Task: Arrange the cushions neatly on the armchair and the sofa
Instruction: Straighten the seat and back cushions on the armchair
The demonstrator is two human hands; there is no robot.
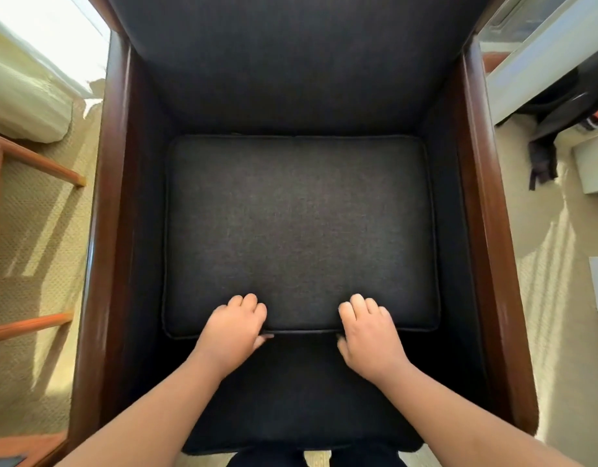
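I look straight down into a dark grey armchair (115, 197) with glossy brown wooden arms. A dark grey rectangular seat cushion (297, 224) with piped edges lies flat inside it, pushed against the back, leaving a strip of bare seat at the front. My left hand (233, 330) grips the cushion's front edge left of centre, fingers curled on top and thumb under the edge. My right hand (368, 332) holds the same edge right of centre in the same way. No sofa is in view.
Beige carpet surrounds the chair. A pale cushion or bolster (24, 106) and orange-brown wooden rails (34, 160) are at the left. At the right are a white cabinet (540, 72), a black bag (560, 106) and white boxes (594, 166) on the floor.
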